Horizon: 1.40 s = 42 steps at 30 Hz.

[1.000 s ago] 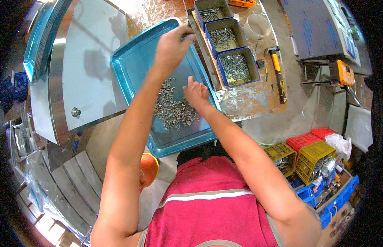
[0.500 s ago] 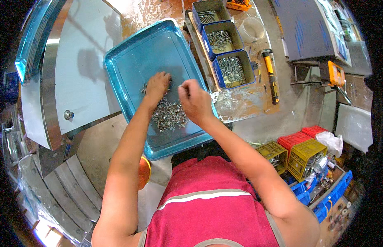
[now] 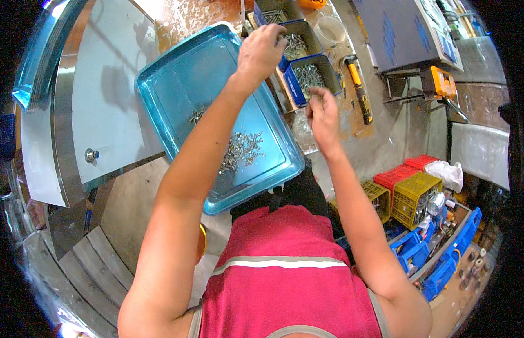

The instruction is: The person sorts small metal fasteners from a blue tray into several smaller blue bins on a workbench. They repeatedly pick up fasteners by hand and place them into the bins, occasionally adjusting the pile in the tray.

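A shallow blue tray (image 3: 177, 73) holds a loose pile of small metal screws (image 3: 242, 151), with a smaller cluster (image 3: 197, 114) partly behind my left forearm. My left hand (image 3: 262, 52) is over the side of the middle bin (image 3: 313, 40), its fingers curled together; whatever they hold is hidden. Beside the front of the nearest blue bin (image 3: 293, 88), my right hand (image 3: 324, 118) has its fingertips bent in at the rim. Nothing in them can be made out. Both bins contain many small metal screws.
A third bin (image 3: 294, 10) stands behind. Right of the bins are a clear plastic tub (image 3: 330, 31) and a yellow-and-black hammer (image 3: 359, 90). Red (image 3: 390, 178) and yellow crates (image 3: 405, 197) sit lower right. A white panel (image 3: 112, 112) borders the tray's left.
Both hands have left the tray. My left hand has moved up and right to the middle bin, my right hand rightward to the nearest bin. The view has shifted slightly.
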Each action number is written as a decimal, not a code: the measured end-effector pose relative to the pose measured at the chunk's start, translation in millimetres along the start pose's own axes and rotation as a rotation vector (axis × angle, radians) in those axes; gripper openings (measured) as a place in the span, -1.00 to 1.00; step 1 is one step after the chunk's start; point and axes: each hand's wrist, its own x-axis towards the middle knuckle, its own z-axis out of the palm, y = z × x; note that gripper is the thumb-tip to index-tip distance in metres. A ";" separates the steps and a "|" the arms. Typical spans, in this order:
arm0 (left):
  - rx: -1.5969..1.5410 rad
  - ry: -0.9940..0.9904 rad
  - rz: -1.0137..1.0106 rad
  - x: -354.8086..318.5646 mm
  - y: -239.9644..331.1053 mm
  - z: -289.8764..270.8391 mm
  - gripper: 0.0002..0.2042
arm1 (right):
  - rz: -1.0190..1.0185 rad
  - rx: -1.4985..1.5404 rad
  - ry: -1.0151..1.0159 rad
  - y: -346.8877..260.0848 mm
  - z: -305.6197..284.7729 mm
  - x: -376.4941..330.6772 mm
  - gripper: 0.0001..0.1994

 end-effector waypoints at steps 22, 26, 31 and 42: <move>-0.237 -0.294 -0.700 -233.6 -76.1 -16.5 -0.76 | -0.198 -0.755 -0.293 131.2 66.6 -62.8 -0.70; -0.581 -0.296 -1.005 -230.1 -71.1 -49.0 -0.70 | -0.321 -1.055 -0.450 130.3 75.7 -51.3 -0.79; -0.622 -0.122 -0.910 -192.9 -21.4 -51.2 -0.77 | -0.505 -1.059 -0.543 132.9 66.2 -47.7 -0.80; -0.225 0.181 -0.408 -10.7 53.2 4.0 -0.68 | -0.304 -0.417 -0.544 38.6 0.7 -50.7 -0.77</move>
